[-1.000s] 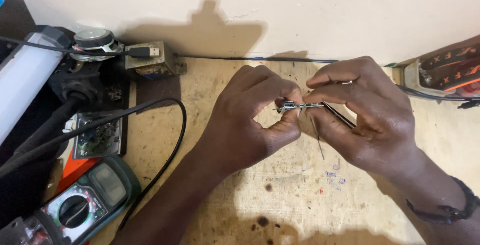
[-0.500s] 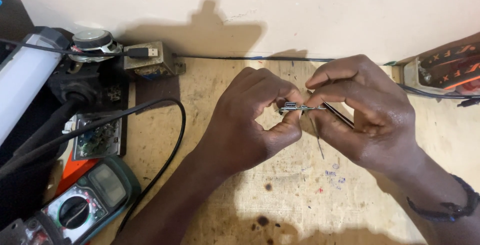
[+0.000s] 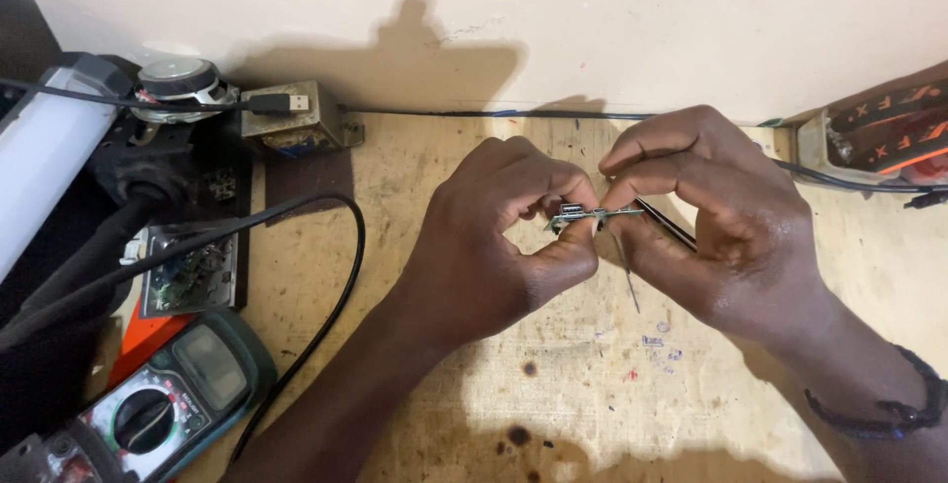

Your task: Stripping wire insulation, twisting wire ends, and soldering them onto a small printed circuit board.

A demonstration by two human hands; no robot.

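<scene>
**Two hands, one tiny board**

Above a scarred wooden desk (image 3: 592, 384), the left hand (image 3: 494, 246) pinches a small circuit board (image 3: 581, 215) by one end while the right hand (image 3: 721, 226) pinches slim black tweezers (image 3: 664, 223) against its other end. A multimeter (image 3: 158, 409) lies well apart at lower left.

Bright, warm light from above and behind casts a sharp head-shaped shadow on the wall (image 3: 553, 9) at the workbench's (image 3: 415, 177) far edge; focus is crisp throughout.
</scene>
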